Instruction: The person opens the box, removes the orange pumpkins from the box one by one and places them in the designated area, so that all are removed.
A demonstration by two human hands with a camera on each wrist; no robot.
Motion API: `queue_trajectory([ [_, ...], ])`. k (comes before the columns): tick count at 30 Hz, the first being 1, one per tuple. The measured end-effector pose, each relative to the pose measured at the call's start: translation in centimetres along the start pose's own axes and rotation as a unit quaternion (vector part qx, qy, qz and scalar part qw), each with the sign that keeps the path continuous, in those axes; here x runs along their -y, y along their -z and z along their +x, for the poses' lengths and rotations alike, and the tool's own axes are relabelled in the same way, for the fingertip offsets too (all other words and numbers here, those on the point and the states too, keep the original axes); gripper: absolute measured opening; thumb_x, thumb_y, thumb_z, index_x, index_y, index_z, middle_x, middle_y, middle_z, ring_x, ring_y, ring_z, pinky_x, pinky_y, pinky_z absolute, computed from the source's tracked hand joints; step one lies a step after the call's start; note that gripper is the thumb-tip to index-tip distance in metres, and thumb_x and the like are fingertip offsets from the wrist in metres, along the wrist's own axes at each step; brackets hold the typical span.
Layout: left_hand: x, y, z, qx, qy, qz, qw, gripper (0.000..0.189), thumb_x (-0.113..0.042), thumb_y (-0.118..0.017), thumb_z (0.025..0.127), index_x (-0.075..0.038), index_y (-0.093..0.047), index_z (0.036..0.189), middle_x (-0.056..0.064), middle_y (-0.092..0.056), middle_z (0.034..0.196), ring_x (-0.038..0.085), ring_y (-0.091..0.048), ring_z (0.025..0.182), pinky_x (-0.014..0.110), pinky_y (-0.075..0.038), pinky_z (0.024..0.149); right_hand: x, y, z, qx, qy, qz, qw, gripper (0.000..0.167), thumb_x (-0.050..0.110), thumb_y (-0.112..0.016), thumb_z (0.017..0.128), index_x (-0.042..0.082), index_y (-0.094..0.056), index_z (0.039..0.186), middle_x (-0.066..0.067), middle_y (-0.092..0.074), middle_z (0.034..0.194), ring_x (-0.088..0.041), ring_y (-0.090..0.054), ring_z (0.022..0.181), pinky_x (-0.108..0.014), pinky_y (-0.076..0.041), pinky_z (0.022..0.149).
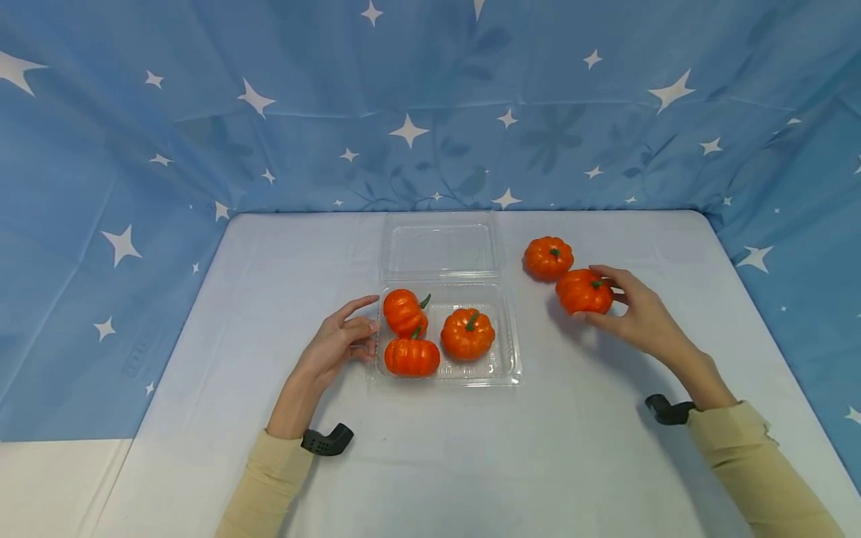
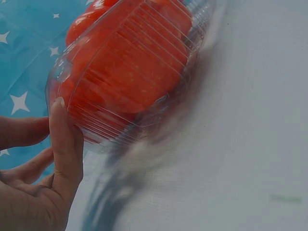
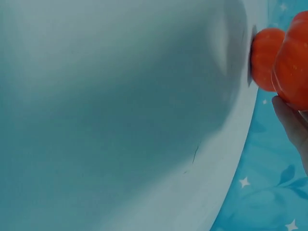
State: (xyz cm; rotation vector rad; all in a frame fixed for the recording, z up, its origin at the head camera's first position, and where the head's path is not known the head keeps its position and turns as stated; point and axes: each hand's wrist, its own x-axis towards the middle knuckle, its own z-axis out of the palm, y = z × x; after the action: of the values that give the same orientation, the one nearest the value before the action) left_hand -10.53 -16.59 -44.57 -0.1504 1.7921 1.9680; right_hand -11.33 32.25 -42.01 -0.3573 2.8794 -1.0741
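My right hand [image 1: 639,314] grips a small orange toy pumpkin [image 1: 584,291] between thumb and fingers, raised a little above the white table. Close behind it, to the left, another orange pumpkin [image 1: 548,258] sits on the table. In the middle stands an unlidded clear plastic clamshell box [image 1: 507,366]. Inside its tray lie three pumpkins: an upper left one [image 1: 405,312], a lower left one [image 1: 412,357] and a right one [image 1: 468,334]. My left hand [image 1: 336,344] touches the tray's left side with extended fingers; the left wrist view shows a fingertip [image 2: 59,108] against the clear wall.
The box's clear lid [image 1: 440,250] lies folded back towards the rear edge. A blue curtain with white stars [image 1: 430,104] hangs behind and beside the white tablecloth [image 1: 430,463]. Each wrist bears a black camera mount [image 1: 328,441].
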Motion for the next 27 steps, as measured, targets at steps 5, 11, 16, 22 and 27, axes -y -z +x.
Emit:
queue_trajectory([
  [5,0.0,0.0,0.0,-0.001,-0.001,-0.007,1.0,0.057,-0.006,-0.059,0.102,-0.015,-0.041,0.156,-0.002,-0.068,0.086,0.011,-0.055,0.062,0.023,-0.054,0.057,-0.5,0.5,0.3,0.003,-0.019,-0.007,0.9998,0.08,0.017,-0.083,0.087,0.0,-0.04,0.153,-0.028,-0.044,0.149,-0.047,-0.044,0.133,-0.069,-0.044,0.102],
  [11,0.0,0.0,-0.1,0.001,-0.004,-0.014,0.9999,0.057,-0.007,-0.06,0.102,-0.016,-0.042,0.156,-0.001,-0.068,0.086,0.012,-0.056,0.061,0.023,-0.054,0.057,-0.8,0.8,0.9,0.002,-0.046,-0.015,0.9988,0.082,0.02,-0.082,0.088,-0.004,-0.038,0.153,-0.032,-0.04,0.149,-0.05,-0.041,0.133,-0.07,-0.043,0.104],
  [16,0.1,0.0,-0.1,0.002,-0.011,-0.012,0.9999,0.057,-0.006,-0.06,0.102,-0.015,-0.042,0.156,-0.001,-0.068,0.088,0.012,-0.056,0.062,0.023,-0.054,0.057,-1.2,0.9,1.7,-0.012,-0.052,-0.025,0.9982,0.08,0.017,-0.081,0.089,-0.008,-0.038,0.151,-0.036,-0.039,0.145,-0.053,-0.042,0.128,-0.071,-0.044,0.103],
  [22,0.2,0.2,-0.1,0.007,-0.019,-0.012,0.9997,0.058,-0.006,-0.06,0.102,-0.014,-0.041,0.156,-0.001,-0.068,0.088,0.012,-0.057,0.061,0.024,-0.054,0.056,-1.5,0.9,2.5,-0.012,-0.07,-0.044,0.9965,0.082,0.022,-0.08,0.091,-0.007,-0.035,0.153,-0.036,-0.039,0.145,-0.053,-0.043,0.124,-0.071,-0.045,0.102],
  [27,0.4,0.3,0.1,0.014,-0.026,-0.011,0.9995,0.058,-0.007,-0.06,0.102,-0.014,-0.041,0.156,-0.001,-0.067,0.086,0.012,-0.057,0.062,0.023,-0.055,0.056,-1.8,0.9,3.4,-0.014,-0.084,-0.047,0.9953,0.085,0.025,-0.079,0.091,-0.008,-0.033,0.154,-0.038,-0.037,0.144,-0.053,-0.042,0.123,-0.071,-0.044,0.102],
])
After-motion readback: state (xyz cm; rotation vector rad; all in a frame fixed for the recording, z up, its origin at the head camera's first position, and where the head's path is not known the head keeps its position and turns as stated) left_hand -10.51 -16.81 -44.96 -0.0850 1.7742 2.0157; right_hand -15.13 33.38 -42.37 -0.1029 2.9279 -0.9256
